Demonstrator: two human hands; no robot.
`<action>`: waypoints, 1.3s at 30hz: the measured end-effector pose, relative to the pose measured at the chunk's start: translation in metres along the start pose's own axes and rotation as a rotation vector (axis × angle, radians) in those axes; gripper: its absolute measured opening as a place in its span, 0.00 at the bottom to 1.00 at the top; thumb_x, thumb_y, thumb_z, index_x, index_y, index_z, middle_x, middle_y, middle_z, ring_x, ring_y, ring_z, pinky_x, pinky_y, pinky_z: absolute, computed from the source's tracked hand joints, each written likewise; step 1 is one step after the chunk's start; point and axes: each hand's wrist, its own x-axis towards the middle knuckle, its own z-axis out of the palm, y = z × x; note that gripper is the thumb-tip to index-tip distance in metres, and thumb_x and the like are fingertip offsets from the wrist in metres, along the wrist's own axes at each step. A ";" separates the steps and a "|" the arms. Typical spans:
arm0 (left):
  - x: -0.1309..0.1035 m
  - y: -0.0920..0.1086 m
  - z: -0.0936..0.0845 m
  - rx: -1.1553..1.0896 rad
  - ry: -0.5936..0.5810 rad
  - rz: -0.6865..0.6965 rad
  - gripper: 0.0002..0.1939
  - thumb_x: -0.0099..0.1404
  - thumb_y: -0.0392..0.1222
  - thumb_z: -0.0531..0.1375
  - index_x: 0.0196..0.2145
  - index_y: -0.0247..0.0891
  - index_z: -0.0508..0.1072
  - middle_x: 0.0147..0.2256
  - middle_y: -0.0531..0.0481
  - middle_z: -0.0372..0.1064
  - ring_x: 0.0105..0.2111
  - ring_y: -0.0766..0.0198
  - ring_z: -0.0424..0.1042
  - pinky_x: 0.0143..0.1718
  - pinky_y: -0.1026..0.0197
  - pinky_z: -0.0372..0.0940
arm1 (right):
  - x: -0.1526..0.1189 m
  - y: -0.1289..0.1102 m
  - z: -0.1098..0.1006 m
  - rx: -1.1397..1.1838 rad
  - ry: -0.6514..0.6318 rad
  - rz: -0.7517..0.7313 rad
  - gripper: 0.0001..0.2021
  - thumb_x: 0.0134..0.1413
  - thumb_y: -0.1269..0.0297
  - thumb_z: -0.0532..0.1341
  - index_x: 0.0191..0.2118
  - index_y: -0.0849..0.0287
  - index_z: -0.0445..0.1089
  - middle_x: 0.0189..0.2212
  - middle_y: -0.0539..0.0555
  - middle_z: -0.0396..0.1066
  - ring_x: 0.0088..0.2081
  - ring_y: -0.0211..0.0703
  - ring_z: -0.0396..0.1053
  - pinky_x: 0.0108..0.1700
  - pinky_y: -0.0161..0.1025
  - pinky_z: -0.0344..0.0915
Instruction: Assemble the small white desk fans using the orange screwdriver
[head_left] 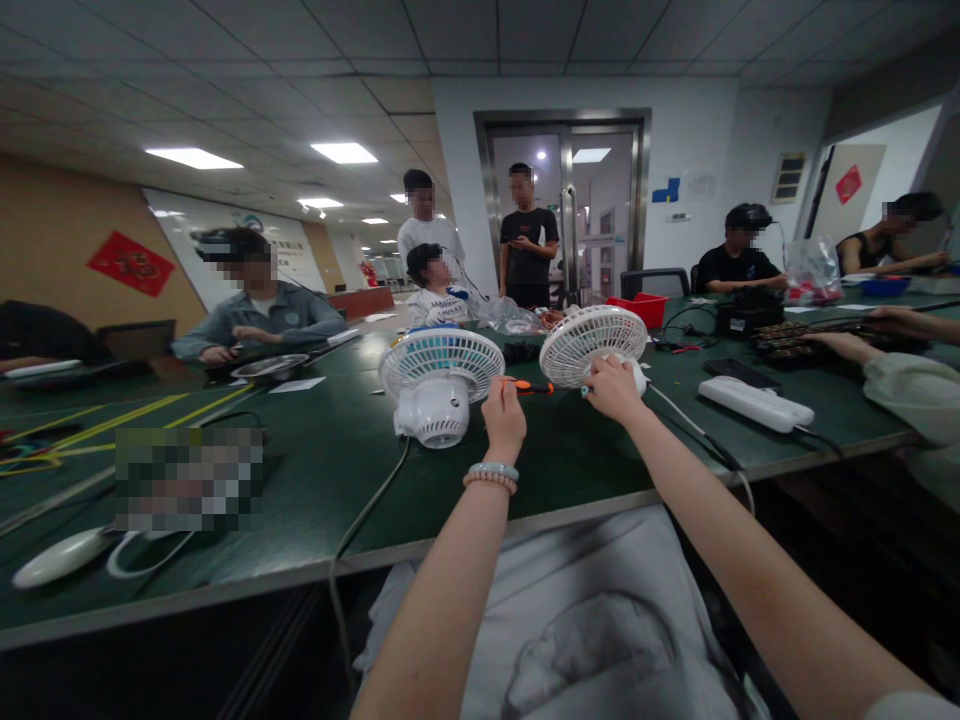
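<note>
My left hand (505, 416) is closed around one end of an orange and black screwdriver (534, 387), which points right across the gap between two small white fans. Curled fingers of my right hand (616, 388) are at the back of the right fan (581, 342), partly covering its motor housing. A small teal-tipped piece (586, 392) shows just below those fingers; what they grip is hidden. To the left of my left hand stands the other fan (441, 385), its white motor housing facing me and its grille facing away.
On the green table (300, 500), a white power strip (755, 403) and a dark phone-like slab (741, 374) lie at right. A red bin (639, 310) and plastic bags (517, 317) are behind the fans. Cords hang over the front edge. Co-workers sit around; another person's hands (847, 347) are at far right.
</note>
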 end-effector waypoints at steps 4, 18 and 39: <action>0.000 0.000 0.001 -0.007 0.015 0.007 0.13 0.64 0.45 0.46 0.32 0.38 0.67 0.22 0.54 0.60 0.22 0.67 0.60 0.27 0.63 0.55 | -0.001 0.000 0.000 -0.002 0.000 -0.005 0.11 0.52 0.60 0.54 0.36 0.53 0.73 0.46 0.57 0.62 0.48 0.52 0.53 0.45 0.48 0.51; 0.000 -0.002 0.000 0.064 0.015 0.018 0.14 0.65 0.45 0.46 0.32 0.37 0.67 0.22 0.54 0.60 0.22 0.68 0.60 0.27 0.63 0.56 | 0.000 0.000 0.000 0.009 0.012 -0.010 0.11 0.52 0.59 0.55 0.35 0.53 0.74 0.46 0.57 0.62 0.48 0.52 0.53 0.44 0.47 0.51; 0.001 -0.003 0.001 0.127 -0.004 -0.012 0.14 0.66 0.46 0.44 0.31 0.38 0.64 0.23 0.53 0.60 0.23 0.67 0.60 0.26 0.63 0.53 | 0.000 0.000 0.002 0.010 0.013 0.003 0.11 0.51 0.60 0.55 0.35 0.54 0.74 0.45 0.57 0.63 0.47 0.52 0.54 0.43 0.47 0.51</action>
